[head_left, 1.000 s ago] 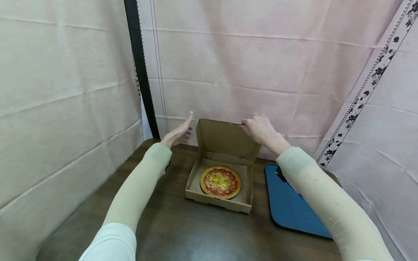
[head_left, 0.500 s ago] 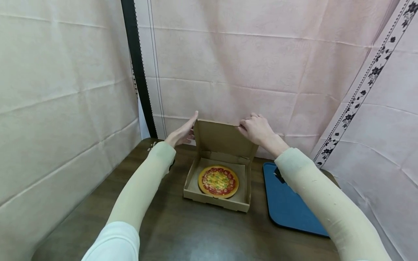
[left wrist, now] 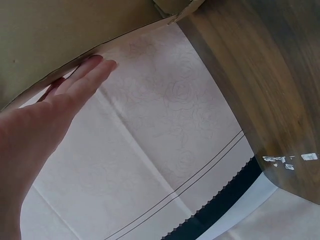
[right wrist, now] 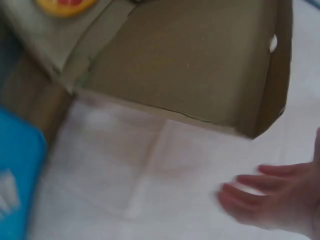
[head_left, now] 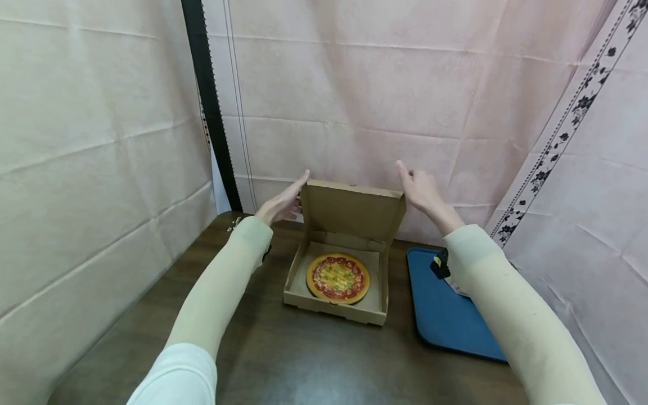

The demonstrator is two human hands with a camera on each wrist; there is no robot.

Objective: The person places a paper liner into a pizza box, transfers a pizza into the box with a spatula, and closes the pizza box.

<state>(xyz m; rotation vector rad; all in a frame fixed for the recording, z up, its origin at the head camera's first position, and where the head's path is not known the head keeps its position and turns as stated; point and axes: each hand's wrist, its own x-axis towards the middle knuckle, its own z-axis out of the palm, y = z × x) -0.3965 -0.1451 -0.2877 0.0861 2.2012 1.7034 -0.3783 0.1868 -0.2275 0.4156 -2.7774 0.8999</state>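
Note:
A small cardboard pizza box (head_left: 291,284) stands on the table with its lid (head_left: 349,211) raised, leaning back. Inside lies a round pizza (head_left: 338,278) with a yellow crust and red, yellow and green topping. My left hand (head_left: 283,205) is at the lid's left edge with fingers straight; in the left wrist view its fingertips (left wrist: 95,75) reach behind that edge and seem to touch it. Just off the lid's upper right corner is my right hand (head_left: 422,191), thumb up and fingers loosely bent. In the right wrist view a gap separates its fingers (right wrist: 250,200) from the lid.
A blue tray (head_left: 450,320) lies right of the box, partly under my right forearm; a whitish item (right wrist: 7,192) rests on it. The brown wooden table (head_left: 253,354) ends at pale cloth walls (head_left: 354,112) behind and at both sides. White marks show near its back left corner.
My right hand has let go of the lid's top edge and moved right with its thumb raised. My left hand has come in to the lid's left edge.

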